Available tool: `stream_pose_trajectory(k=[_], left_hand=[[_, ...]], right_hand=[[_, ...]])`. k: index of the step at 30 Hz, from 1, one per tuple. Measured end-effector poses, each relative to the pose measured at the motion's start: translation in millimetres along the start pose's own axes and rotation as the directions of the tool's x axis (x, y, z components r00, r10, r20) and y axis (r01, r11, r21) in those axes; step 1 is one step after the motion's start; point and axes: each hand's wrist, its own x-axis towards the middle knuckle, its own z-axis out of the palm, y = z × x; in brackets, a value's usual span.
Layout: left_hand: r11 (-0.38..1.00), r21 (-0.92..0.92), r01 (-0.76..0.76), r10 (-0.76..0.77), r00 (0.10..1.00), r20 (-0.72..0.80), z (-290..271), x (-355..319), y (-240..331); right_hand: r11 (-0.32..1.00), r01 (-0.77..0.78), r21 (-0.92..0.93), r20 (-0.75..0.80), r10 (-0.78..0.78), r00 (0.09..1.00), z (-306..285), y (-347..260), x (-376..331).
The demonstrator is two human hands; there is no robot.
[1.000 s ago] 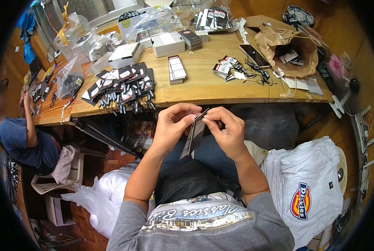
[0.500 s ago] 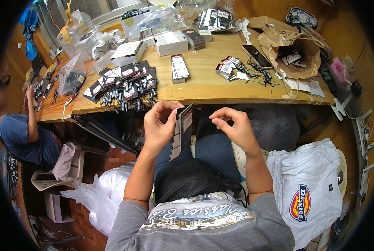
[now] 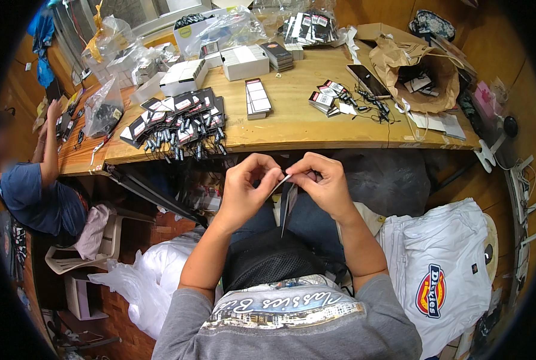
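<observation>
While both the left hand (image 3: 244, 189) and right hand (image 3: 322, 183) pinch one dark tag (image 3: 287, 201), many finished tags (image 3: 181, 123) wait on the table (image 3: 298, 123).

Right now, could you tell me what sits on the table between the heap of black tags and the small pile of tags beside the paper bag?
In the head view, a short stack of white cards lies between the heap of black tags and the small pile; otherwise bare wooden table.

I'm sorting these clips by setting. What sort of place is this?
Probably a small garment-tagging or packing workshop. A wooden worktable carries a pile of black hang tags with strings and small boxes; folded white shirts are stacked beside the person, whose hands hold a tag.
</observation>
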Motion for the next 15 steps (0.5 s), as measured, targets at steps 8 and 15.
stream_pose_trajectory(k=[8,15], left_hand=[[0.673,-0.735,0.083,-0.113,0.994,0.009,-8.6,2.1,-2.0],[0.778,-0.627,0.045,-0.178,0.972,-0.151,-10.3,5.0,-1.8]], right_hand=[[0.929,-0.232,0.287,0.195,0.180,0.964,-20.9,7.3,2.6],[0.736,-0.389,0.553,0.291,0.267,0.919,-23.7,16.9,-2.9]])
